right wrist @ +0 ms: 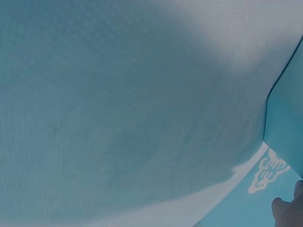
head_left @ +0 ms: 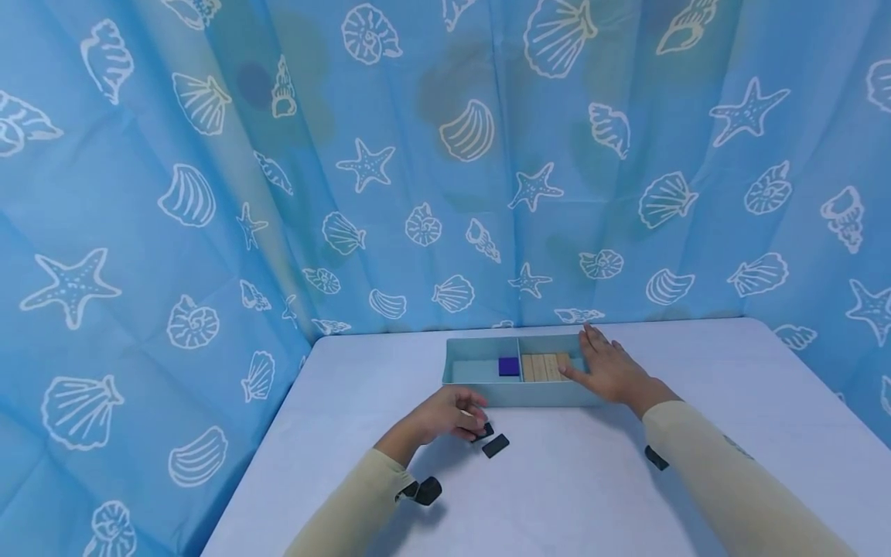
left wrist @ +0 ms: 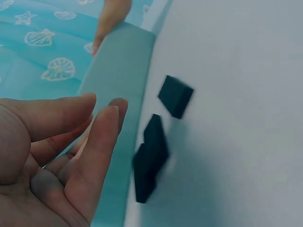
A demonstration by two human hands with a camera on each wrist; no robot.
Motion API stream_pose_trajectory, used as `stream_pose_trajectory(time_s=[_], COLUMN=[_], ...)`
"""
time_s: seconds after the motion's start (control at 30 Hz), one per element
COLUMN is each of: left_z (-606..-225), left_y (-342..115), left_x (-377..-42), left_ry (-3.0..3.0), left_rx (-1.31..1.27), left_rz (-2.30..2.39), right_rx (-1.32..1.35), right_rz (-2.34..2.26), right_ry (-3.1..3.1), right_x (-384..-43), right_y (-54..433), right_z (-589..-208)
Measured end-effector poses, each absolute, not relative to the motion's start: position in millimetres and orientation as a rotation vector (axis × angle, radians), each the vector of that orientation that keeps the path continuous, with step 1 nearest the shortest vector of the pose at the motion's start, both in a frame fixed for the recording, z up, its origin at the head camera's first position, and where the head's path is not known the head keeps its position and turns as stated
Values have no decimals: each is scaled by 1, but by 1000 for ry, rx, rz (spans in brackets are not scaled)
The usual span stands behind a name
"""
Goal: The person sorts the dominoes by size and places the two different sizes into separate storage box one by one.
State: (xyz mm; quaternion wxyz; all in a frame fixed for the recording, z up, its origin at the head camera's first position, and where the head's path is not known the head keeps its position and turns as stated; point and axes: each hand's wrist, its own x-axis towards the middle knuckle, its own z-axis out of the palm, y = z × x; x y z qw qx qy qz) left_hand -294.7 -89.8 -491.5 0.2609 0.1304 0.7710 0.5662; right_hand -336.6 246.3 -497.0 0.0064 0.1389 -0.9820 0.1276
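Pale sleeves reach toward a shell-print curtain over the white tabletop. At a box's right end lies the right hand, fingers extended, perhaps steadying it; the left hand is empty, fingers loosely bent. A divider apparently keeps wooden blocks apart from a purple block; black blocks lie before the box, near the left hand.

A white table bearing a box and black blocks.
The pale blue-green box sits near the table's far edge, its long side running roughly along it. Just in front of the box's left half lie three small blocks: one slightly apart, the other two close together, overlapping in the left wrist view; blur hides whether they touch.
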Motion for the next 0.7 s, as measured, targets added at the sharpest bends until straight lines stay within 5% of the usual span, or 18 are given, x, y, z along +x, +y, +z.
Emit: stream_pose_trajectory(time_s=[0.7], left_z=[-508], left_y=[-80], left_x=[-280], left_ry=[2248], left_rx=[477], left_rz=[1299], right_rx=[430], right_rz=[377], right_ry=[-3073], right_x=[-338], right_y=[247], right_z=[-500])
